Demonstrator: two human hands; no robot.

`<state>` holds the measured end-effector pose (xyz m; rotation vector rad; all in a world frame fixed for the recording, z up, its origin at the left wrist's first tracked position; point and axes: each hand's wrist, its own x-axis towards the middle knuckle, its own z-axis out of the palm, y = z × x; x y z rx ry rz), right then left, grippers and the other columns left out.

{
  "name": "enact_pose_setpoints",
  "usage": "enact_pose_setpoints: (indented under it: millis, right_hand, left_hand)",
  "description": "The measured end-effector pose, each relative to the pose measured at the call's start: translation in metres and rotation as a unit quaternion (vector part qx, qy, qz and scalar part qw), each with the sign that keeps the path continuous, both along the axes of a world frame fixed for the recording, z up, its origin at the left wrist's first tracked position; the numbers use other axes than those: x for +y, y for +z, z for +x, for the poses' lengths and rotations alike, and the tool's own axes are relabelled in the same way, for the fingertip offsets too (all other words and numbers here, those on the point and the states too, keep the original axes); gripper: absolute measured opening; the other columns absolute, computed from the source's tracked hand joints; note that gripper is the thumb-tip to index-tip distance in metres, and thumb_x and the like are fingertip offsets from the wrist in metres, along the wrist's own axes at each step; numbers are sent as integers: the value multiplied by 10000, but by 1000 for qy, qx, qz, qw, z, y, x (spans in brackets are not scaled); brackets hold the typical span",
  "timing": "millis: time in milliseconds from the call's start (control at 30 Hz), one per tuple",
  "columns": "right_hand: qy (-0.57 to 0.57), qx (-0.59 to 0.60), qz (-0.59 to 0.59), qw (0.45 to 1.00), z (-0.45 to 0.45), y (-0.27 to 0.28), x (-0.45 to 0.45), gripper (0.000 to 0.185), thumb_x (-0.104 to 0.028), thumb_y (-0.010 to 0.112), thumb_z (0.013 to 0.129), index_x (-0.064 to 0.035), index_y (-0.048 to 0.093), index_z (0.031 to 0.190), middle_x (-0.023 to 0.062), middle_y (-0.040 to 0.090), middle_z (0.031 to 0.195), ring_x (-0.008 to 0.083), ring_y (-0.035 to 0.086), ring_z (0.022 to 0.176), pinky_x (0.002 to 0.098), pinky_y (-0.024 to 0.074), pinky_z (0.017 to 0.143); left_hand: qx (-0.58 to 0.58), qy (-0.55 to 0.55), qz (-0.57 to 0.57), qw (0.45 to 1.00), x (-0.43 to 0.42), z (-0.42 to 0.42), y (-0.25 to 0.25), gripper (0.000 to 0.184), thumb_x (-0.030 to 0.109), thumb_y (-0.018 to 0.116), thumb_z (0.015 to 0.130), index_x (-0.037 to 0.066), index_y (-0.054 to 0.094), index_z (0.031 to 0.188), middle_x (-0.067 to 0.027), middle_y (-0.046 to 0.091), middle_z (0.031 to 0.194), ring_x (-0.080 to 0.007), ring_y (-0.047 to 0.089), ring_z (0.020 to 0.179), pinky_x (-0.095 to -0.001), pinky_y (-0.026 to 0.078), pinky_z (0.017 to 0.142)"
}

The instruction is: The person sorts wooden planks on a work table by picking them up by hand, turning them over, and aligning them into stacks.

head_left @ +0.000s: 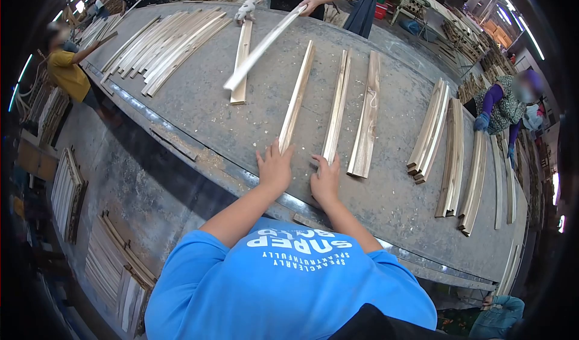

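My left hand (275,170) rests on the near end of a light wood strip (298,95) lying on the grey table (241,138), its fingers spread over the end. Beside it, my right hand (325,180) is at the near end of another strip (338,101), fingers curled around that end. Both strips point away from me. To the right of my right hand lies a wider, darker board (366,117), touched by neither hand.
Across the table a person holds a pale strip (265,47) above another strip (241,68). Many strips (163,44) lie at the left. Bundles (429,129) lie at the right, where a gloved co-worker (500,108) stands. Another person (69,74) is at the left edge.
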<state>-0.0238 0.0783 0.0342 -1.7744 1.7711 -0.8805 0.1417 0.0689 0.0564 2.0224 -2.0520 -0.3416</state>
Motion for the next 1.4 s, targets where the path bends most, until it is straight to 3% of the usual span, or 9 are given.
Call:
enact_pose_setpoints:
  millis: [467,567,867,933,967,1033,1200,1300,1400]
  right_hand:
    - [2,2,9,1000,-2,-6,-1,553,46,597,778,-165,627,1288,351,237,1565,540,299,1445,502,297,1197]
    - [-1,3,11,1000,-1,-3,-1,553,47,597,775,-165,627,1286,344,243,1564,535,301,1445,502,300,1197]
    - [4,1,7,1000,-2,-2,1,547,57,613,774,-133,625,1288,374,252,1547,543,287,1449,515,293,1200]
    - [0,-4,4,1000,-2,-1,-1,548,58,612,776,-133,625,1289,372,250,1548,542,281,1452,512,288,1205]
    - [0,-3,1,1000,-2,-4,0,553,56,601,772,-149,626,1285,355,253,1554,538,296,1443,513,296,1198]
    - [-11,-13,-6,1000,-2,-4,-2,559,53,591,768,-165,628,1282,338,256,1560,534,310,1435,514,304,1192]
    - [-10,-23,15,1000,-3,-9,-1,538,45,608,771,-161,644,1267,370,242,1555,559,301,1427,532,306,1188]
    - [-18,-30,22,999,-3,-8,-2,532,47,609,777,-164,650,1263,370,241,1556,554,305,1427,535,307,1190]
    - [-20,-24,23,999,-5,-2,1,537,49,612,782,-173,649,1269,357,241,1564,549,320,1421,530,317,1188]
  left_hand:
    - [0,4,15,1000,-1,0,0,565,121,581,917,231,527,1468,-200,371,1561,-373,367,1449,-676,188,1190]
    - [-9,3,-5,1000,-1,0,-5,636,88,614,890,265,506,1491,-198,361,1566,-408,416,1415,-675,216,1181]
    - [-8,4,7,1000,5,0,13,703,200,611,954,259,320,1591,-194,303,1617,-402,337,1476,-713,206,1163]
    - [27,16,-9,999,5,2,25,638,273,597,978,200,365,1567,-198,338,1606,-405,371,1451,-669,261,1163]
    - [25,12,-13,1000,-7,13,10,638,273,597,978,200,365,1567,-198,338,1606,-405,371,1451,-669,261,1163]
    - [142,66,-76,985,-50,53,-28,591,354,599,979,158,450,1516,-177,403,1580,-394,392,1438,-615,289,1166]
    - [-65,157,-31,985,-103,86,-13,624,403,692,919,111,534,1447,-158,468,1530,-377,469,1369,-515,397,1117]
    - [-59,127,32,990,-123,102,-4,699,379,776,860,102,529,1452,-186,502,1485,-386,524,1314,-487,455,1065]
    - [-57,37,-43,997,-134,126,-16,743,302,823,810,71,518,1447,-219,604,1328,-401,620,1170,-474,519,970]
